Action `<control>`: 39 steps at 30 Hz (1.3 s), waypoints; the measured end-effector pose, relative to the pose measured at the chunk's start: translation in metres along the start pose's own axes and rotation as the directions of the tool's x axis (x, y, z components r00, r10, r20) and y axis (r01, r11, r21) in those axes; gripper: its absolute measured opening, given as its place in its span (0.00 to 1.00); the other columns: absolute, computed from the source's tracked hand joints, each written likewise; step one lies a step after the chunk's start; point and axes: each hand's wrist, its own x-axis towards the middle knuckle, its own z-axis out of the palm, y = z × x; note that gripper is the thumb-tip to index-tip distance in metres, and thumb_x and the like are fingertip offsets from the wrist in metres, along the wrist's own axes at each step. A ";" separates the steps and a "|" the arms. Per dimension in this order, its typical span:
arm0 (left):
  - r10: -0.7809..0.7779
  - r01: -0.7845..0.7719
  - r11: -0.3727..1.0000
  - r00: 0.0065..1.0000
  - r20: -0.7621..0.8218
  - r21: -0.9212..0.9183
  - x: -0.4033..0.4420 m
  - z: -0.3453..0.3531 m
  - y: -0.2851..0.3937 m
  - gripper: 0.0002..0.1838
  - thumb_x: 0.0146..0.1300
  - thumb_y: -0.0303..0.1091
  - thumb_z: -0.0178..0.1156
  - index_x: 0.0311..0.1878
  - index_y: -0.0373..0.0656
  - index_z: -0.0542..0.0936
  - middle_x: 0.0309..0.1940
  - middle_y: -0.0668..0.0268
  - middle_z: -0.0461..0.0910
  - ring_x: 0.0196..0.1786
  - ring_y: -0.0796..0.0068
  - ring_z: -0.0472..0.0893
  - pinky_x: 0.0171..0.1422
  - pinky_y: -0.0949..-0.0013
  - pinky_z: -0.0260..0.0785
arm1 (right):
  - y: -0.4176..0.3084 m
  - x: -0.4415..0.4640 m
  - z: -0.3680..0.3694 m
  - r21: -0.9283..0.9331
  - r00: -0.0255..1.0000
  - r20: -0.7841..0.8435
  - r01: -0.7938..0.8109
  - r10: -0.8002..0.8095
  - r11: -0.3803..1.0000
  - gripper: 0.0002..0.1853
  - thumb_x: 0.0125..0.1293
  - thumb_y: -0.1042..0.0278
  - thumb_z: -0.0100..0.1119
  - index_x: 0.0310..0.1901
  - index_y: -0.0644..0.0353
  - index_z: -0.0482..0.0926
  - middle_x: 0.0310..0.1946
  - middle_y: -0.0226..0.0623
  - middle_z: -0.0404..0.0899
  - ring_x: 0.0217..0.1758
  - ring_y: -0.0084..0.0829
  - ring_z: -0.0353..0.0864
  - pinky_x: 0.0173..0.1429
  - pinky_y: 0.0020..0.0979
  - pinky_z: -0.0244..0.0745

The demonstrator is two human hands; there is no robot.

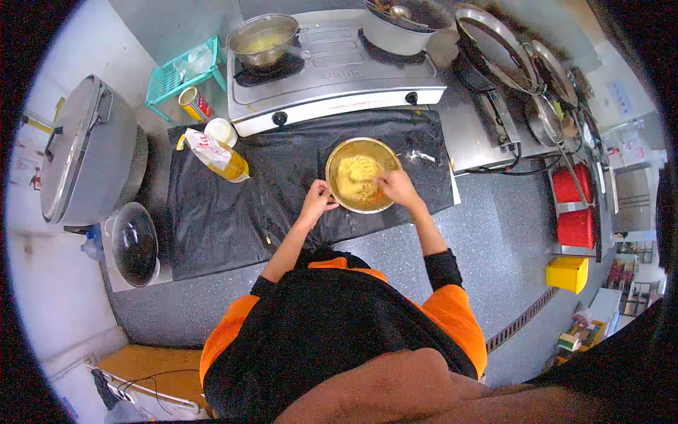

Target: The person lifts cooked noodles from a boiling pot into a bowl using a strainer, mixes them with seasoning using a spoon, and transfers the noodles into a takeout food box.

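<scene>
A metal mixing bowl (332, 168) stands on the black-covered counter, holding a pale yellow mixture (357, 173) with some orange showing near its lower right. My left hand (318, 203) grips the bowl's left rim with its fingers closed. Over the right side of the bowl is my right hand (400, 188), its fingers curled together at the mixture. Whatever those fingers hold, if anything, is hidden. To the left lies a plastic pouch of yellow oil (229, 168), beside a white round container (221, 132) and an open can (194, 104).
Behind the counter a two-burner gas stove (332, 92) carries a pan (263, 39) and a large pot (406, 32). A teal rack (173, 79) stands left of it. A clear wrapper (421, 155) lies right of the bowl. Far left are a big lidded pot (78, 155) and a dark glass lid (134, 244).
</scene>
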 end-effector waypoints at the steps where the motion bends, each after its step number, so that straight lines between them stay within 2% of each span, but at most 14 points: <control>1: 0.013 -0.013 1.000 1.000 -0.017 -0.010 0.000 0.000 -0.002 0.05 0.67 0.32 0.46 0.41 0.44 0.62 0.38 0.65 0.70 0.35 0.72 0.77 0.43 0.63 0.77 | -0.008 -0.006 -0.016 0.001 1.000 -0.002 -0.003 0.003 1.000 0.13 0.54 0.60 0.54 0.24 0.62 0.79 0.23 0.49 0.77 0.29 0.46 0.78 0.35 0.45 0.72; 4: 0.009 -0.009 1.000 1.000 -0.017 0.002 0.002 -0.001 -0.002 0.04 0.66 0.32 0.46 0.41 0.45 0.63 0.38 0.65 0.70 0.35 0.72 0.77 0.43 0.62 0.77 | 0.015 -0.016 -0.049 -0.275 0.986 0.106 -0.095 0.128 0.957 0.12 0.54 0.59 0.53 0.24 0.59 0.80 0.23 0.48 0.77 0.28 0.46 0.78 0.35 0.45 0.73; 7: -0.006 0.005 1.000 1.000 0.017 0.031 0.002 -0.003 0.004 0.03 0.67 0.32 0.45 0.41 0.45 0.63 0.38 0.65 0.70 0.35 0.72 0.77 0.43 0.63 0.77 | 0.020 0.005 -0.059 -0.332 0.986 -0.142 -0.127 0.084 0.935 0.10 0.54 0.62 0.51 0.26 0.58 0.80 0.25 0.48 0.78 0.29 0.46 0.78 0.33 0.45 0.73; 9: -0.006 0.005 1.000 1.000 0.031 0.030 0.004 -0.002 0.005 0.03 0.67 0.32 0.45 0.40 0.46 0.63 0.38 0.65 0.70 0.34 0.73 0.77 0.42 0.63 0.77 | 0.011 0.019 -0.036 -0.171 0.976 -0.206 -0.111 0.075 0.979 0.09 0.55 0.65 0.51 0.28 0.57 0.80 0.26 0.48 0.78 0.29 0.46 0.78 0.34 0.44 0.72; 11: 0.007 -0.007 1.000 1.000 0.029 0.025 0.007 -0.004 0.004 0.03 0.67 0.32 0.45 0.40 0.46 0.63 0.39 0.66 0.70 0.34 0.73 0.77 0.41 0.64 0.77 | 0.014 0.023 0.000 -0.005 0.961 -0.266 0.083 -0.081 0.997 0.07 0.54 0.65 0.55 0.29 0.56 0.81 0.25 0.46 0.78 0.30 0.45 0.78 0.36 0.43 0.72; 16: 0.010 -0.010 1.000 1.000 -0.007 0.012 0.010 -0.008 -0.002 0.04 0.67 0.32 0.46 0.41 0.44 0.63 0.39 0.64 0.71 0.34 0.73 0.78 0.41 0.65 0.77 | 0.007 -0.005 -0.047 -0.133 0.986 0.164 -0.013 0.035 0.991 0.10 0.52 0.58 0.57 0.27 0.53 0.82 0.24 0.43 0.78 0.28 0.44 0.79 0.35 0.42 0.73; 20: 0.002 -0.002 1.000 0.999 0.036 0.005 0.008 -0.006 0.005 0.05 0.66 0.32 0.47 0.42 0.43 0.64 0.38 0.63 0.71 0.35 0.72 0.78 0.41 0.66 0.77 | 0.031 0.018 -0.054 -0.372 0.998 -0.015 -0.063 0.062 0.926 0.10 0.52 0.59 0.55 0.25 0.54 0.81 0.22 0.43 0.78 0.27 0.44 0.78 0.33 0.42 0.73; 22: 0.004 -0.004 1.000 0.999 0.034 0.008 0.008 -0.004 0.006 0.05 0.66 0.32 0.47 0.41 0.43 0.64 0.37 0.64 0.71 0.34 0.73 0.78 0.41 0.66 0.77 | 0.026 0.035 -0.025 -0.169 0.966 -0.253 0.017 -0.060 0.985 0.09 0.54 0.61 0.54 0.26 0.55 0.81 0.24 0.45 0.78 0.29 0.45 0.78 0.33 0.41 0.72; 25: 0.006 -0.007 1.000 1.000 0.008 0.015 0.009 -0.004 0.004 0.05 0.66 0.33 0.47 0.41 0.44 0.64 0.36 0.65 0.71 0.34 0.73 0.79 0.41 0.66 0.77 | -0.004 0.028 -0.017 -0.080 0.997 0.066 0.052 -0.046 0.995 0.11 0.54 0.60 0.53 0.27 0.57 0.80 0.22 0.47 0.76 0.28 0.46 0.77 0.32 0.42 0.70; 27: 0.001 -0.001 1.000 1.000 -0.014 0.018 0.008 -0.004 0.003 0.05 0.66 0.33 0.47 0.40 0.44 0.64 0.35 0.65 0.72 0.34 0.73 0.79 0.41 0.65 0.77 | -0.004 0.013 -0.042 -0.064 0.987 0.082 0.146 -0.141 0.987 0.11 0.54 0.60 0.54 0.27 0.57 0.81 0.22 0.45 0.77 0.27 0.46 0.77 0.32 0.42 0.70; 29: 0.003 -0.003 1.000 1.000 -0.003 0.013 0.006 -0.005 0.003 0.05 0.67 0.33 0.47 0.40 0.44 0.64 0.35 0.66 0.72 0.34 0.73 0.79 0.41 0.65 0.77 | 0.008 0.006 -0.067 -0.288 0.975 0.220 0.100 -0.036 0.952 0.11 0.54 0.59 0.54 0.27 0.56 0.81 0.22 0.44 0.77 0.27 0.46 0.77 0.32 0.42 0.70; 33: -0.006 0.005 1.000 0.999 0.048 0.022 0.009 -0.003 0.002 0.03 0.66 0.33 0.48 0.40 0.48 0.66 0.37 0.68 0.71 0.33 0.74 0.79 0.40 0.66 0.77 | 0.031 0.033 -0.054 -0.392 0.997 -0.045 -0.070 0.057 0.917 0.11 0.54 0.59 0.54 0.28 0.56 0.81 0.22 0.43 0.77 0.27 0.46 0.77 0.32 0.42 0.70; 35: -0.003 0.003 1.000 0.998 0.063 -0.011 0.008 -0.002 0.006 0.03 0.65 0.33 0.48 0.40 0.48 0.66 0.37 0.68 0.71 0.34 0.74 0.79 0.40 0.67 0.77 | 0.022 0.047 -0.025 -0.174 0.977 -0.208 0.016 -0.053 0.985 0.10 0.54 0.61 0.53 0.28 0.56 0.81 0.24 0.46 0.78 0.28 0.47 0.77 0.35 0.43 0.73; 39: 0.018 -0.018 1.000 1.000 0.007 -0.011 0.011 -0.004 -0.002 0.04 0.66 0.33 0.48 0.41 0.47 0.66 0.38 0.67 0.71 0.34 0.74 0.78 0.40 0.67 0.77 | 0.002 0.026 -0.027 -0.101 0.998 0.046 0.047 -0.043 0.994 0.10 0.53 0.59 0.55 0.28 0.56 0.81 0.24 0.46 0.78 0.29 0.47 0.77 0.35 0.43 0.72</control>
